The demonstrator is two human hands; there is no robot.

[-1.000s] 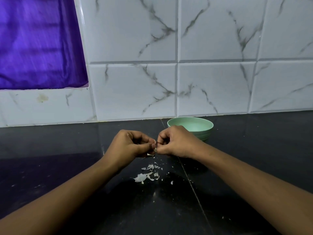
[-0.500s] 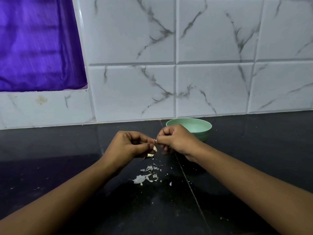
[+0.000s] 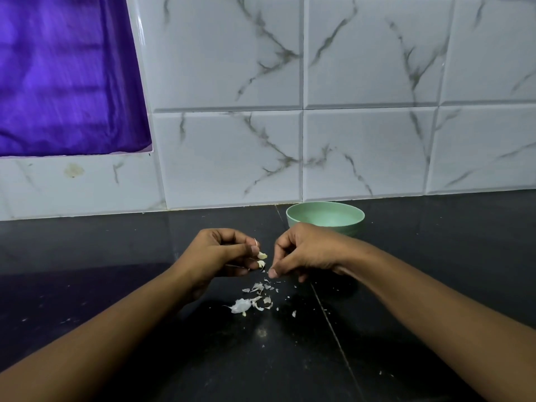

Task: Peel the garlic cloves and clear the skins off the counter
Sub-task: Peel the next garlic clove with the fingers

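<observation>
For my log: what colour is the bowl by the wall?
The bowl is pale green, best in the head view.

A home kitchen is being shown: a glossy black surface (image 3: 87,250) is being backed by marble-patterned wall tiles (image 3: 371,152).

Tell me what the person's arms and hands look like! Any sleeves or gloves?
No sleeves and no gloves. The left arm and right arm are bare all the way to the picture's edge. The left hand and right hand are bare too. No watch or bracelet shows on either wrist.
</observation>
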